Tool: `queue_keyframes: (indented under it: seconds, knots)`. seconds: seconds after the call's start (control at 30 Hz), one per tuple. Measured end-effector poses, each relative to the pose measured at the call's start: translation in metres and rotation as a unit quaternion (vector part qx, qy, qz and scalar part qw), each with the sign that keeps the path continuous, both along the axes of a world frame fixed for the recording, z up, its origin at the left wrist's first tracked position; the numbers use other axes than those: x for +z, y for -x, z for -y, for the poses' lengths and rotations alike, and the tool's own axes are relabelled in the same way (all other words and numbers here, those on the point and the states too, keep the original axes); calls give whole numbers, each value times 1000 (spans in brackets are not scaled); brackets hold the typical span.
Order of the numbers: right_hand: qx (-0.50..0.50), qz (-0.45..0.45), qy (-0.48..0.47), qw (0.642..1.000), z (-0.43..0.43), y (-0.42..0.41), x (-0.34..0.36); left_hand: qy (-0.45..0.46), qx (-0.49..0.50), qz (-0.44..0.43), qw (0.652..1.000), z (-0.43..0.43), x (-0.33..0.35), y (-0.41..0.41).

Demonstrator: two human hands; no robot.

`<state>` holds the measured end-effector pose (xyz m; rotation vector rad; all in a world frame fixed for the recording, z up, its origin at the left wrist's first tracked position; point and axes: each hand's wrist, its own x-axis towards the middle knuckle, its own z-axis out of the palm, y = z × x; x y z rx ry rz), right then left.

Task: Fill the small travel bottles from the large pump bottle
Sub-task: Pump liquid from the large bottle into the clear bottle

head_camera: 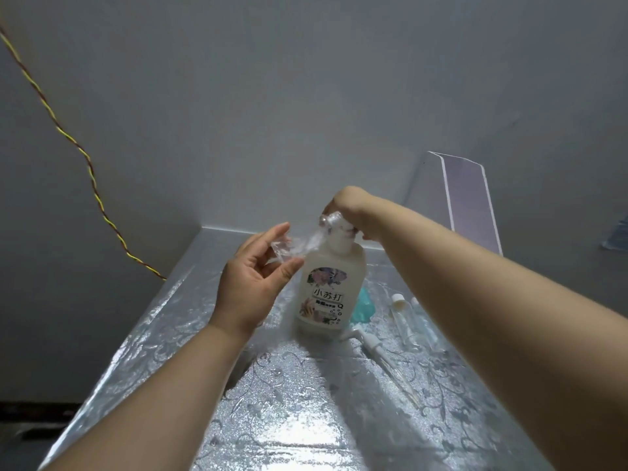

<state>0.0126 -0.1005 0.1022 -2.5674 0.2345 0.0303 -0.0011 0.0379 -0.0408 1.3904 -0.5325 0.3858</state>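
The large frosted pump bottle (331, 287) with a flowered label stands upright in the middle of the silvery table (289, 419). My right hand (350, 209) reaches from the right and grips the pump head from above, fingers and thumb curled over it. My left hand (255, 280) pinches a small clear travel bottle (289, 248) just left of the big bottle. It is tilted, with its upper end up at the pump's nozzle. The small bottle is blurred, so I cannot tell how much is in it.
More small clear bottles (402, 317) lie to the right, partly behind my right forearm. A white pump with a tube (372, 343) lies before them. A teal object (364, 305) sits behind the big bottle. A clear stand (470, 202) leans at back right; a twisted wire (91, 175) hangs left.
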Motion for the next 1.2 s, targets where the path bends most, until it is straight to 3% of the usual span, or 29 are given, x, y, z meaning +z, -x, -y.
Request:
queue_keyframes:
  seconds: [0.8,0.93,1.03,1.2]
  knots:
    - [24,28,0,999,-4,4,12,1,-8,7,1000,-3,2,-2]
    - [6,-4,-4,1000,-7,1,9,-2,1,12,1000,-5,2,-3]
    - [-17,-37,-29,999,-7,-3,5,-2,-7,7,1000,-3,0,-2]
    - [-12,-3,-59,998,0,-3,-2,-5,-9,6,1000,-4,1,-1]
